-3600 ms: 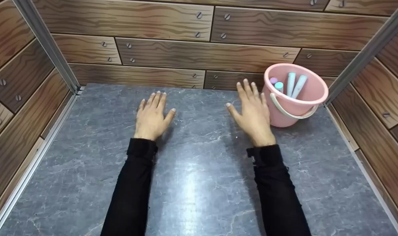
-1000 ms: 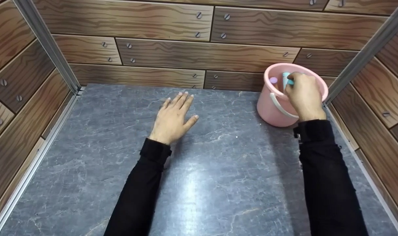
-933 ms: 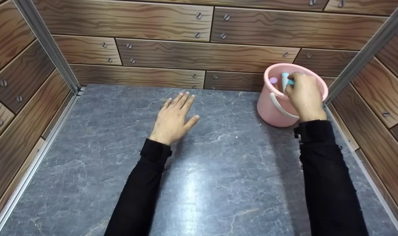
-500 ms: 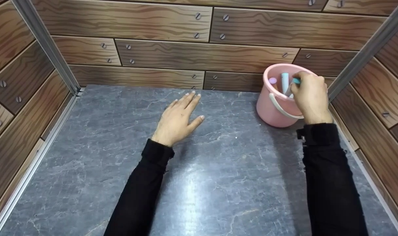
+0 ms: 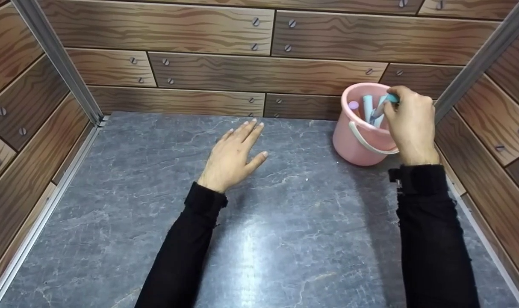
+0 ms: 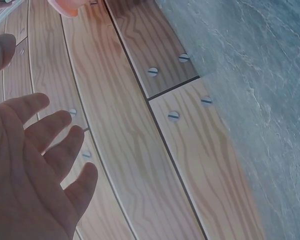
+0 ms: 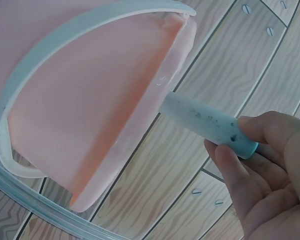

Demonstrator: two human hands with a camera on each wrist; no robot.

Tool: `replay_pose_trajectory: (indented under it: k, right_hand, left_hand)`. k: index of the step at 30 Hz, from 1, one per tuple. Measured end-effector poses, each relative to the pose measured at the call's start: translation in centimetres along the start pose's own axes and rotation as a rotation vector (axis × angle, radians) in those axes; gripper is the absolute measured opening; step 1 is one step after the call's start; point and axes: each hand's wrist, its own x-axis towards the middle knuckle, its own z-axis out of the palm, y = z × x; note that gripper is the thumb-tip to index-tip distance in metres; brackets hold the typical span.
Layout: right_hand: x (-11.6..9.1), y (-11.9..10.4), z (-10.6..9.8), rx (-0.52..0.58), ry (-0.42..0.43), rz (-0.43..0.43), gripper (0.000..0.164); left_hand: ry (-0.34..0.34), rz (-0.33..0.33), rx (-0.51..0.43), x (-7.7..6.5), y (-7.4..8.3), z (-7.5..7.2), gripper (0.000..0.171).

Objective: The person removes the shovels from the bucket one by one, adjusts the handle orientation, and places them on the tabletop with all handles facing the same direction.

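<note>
My right hand (image 5: 413,126) is over the right side of a pink bucket (image 5: 355,143). It pinches a light blue tube (image 7: 205,122) by its teal end, between thumb and fingers. In the right wrist view the tube has dark specks and its far end points toward the bucket's rim. Inside the bucket stand another light blue tube (image 5: 367,108) and a lilac-topped one (image 5: 353,105); part of the contents is hidden by my hand. My left hand (image 5: 231,158) lies palm down over the grey tabletop with its fingers extended, holding nothing.
The grey marbled tabletop (image 5: 165,239) is bounded by wood-patterned walls (image 5: 212,68) at the back and both sides. Metal posts (image 5: 54,55) stand in the back corners. The bucket's white handle (image 5: 364,141) hangs over its front.
My right hand has gone from empty beside the bucket to pinching a tube, then drawn it up and slightly right. My left hand has shifted right and stays extended.
</note>
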Motion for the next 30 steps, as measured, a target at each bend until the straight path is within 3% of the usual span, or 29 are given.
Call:
replay_pose_trajectory:
  k: [17, 30]
  right_hand:
    - [-0.4, -1.7, -0.9, 0.035, 0.118, -0.05, 0.029]
    - [-1.4, -3.7, -1.4, 0.065, 0.193, -0.154, 0.024]
  left_hand:
    - [0.026, 0.007, 0.0, 0.0, 0.0, -0.2, 0.081]
    - [0.037, 0.002, 0.001, -0.1, -0.1, -0.4, 0.08]
